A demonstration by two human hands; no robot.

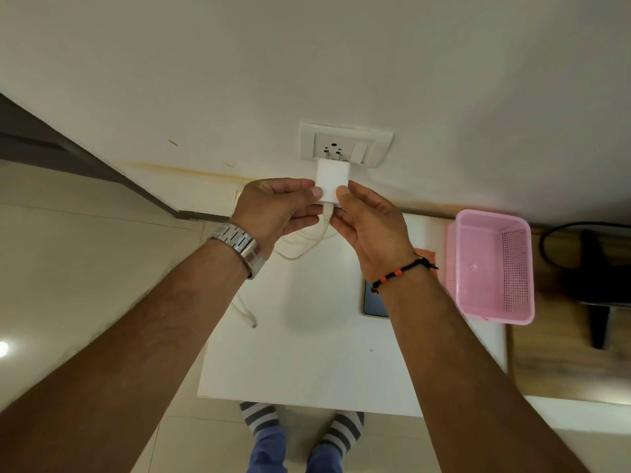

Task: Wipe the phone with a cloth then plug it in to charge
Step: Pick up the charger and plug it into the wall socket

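We've got the charger brick (332, 180) pinched between both thumbs: left hand (276, 208) on its left side, right hand (370, 221) on its right, pins just at the wall socket (336, 148), apparently not fully seated. The brick looks light, rigid and smooth, so we'd hold it by the flat sides and push straight in, no twisting on the pins. Cable (300, 249) is limp, its free plug end (248, 317) dangling off the left edge of the white surface (307, 363). Phone (374, 303) lies flat on the surface, mostly hidden under the right wrist, left of the pink basket (491, 264). Glassy and slippery by the look; grip its edges.
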